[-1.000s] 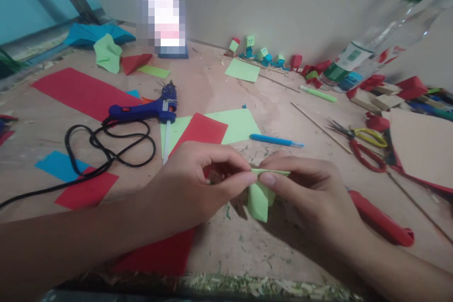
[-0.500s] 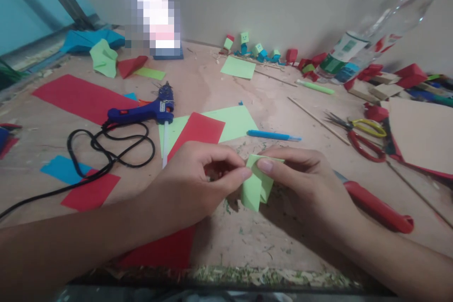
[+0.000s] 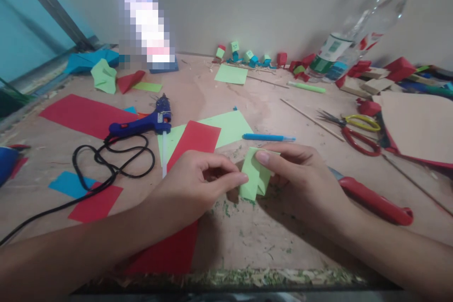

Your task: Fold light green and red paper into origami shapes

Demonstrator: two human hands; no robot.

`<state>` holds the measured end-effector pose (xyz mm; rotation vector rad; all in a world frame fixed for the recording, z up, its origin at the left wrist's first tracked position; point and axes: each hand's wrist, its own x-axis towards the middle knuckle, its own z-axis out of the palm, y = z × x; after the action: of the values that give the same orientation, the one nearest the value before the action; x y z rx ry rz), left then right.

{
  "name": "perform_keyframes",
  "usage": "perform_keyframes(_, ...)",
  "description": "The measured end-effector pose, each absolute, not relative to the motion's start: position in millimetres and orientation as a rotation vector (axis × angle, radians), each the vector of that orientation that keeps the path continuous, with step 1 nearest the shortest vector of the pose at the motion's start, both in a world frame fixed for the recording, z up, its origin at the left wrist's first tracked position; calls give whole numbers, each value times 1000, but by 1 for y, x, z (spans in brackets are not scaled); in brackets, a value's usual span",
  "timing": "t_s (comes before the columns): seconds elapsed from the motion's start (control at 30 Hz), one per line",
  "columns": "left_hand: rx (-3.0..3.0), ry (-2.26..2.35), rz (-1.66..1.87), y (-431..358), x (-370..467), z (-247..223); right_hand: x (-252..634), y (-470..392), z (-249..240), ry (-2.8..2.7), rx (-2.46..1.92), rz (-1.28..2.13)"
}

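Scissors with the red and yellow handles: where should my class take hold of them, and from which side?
The scissors are probably best gripped by the red loop and yellow loop, coming from the right: both loops face that way, while the slightly spread blades point left.

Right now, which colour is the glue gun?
The glue gun is blue, clearest in the head view.
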<state>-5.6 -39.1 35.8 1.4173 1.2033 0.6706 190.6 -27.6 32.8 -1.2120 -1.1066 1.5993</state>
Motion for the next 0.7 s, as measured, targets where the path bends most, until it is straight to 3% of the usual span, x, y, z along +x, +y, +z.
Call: perform_keyframes(0.7,1441,1219,605,-42,-7,26,194,-25,33,-998,-1092,1703)
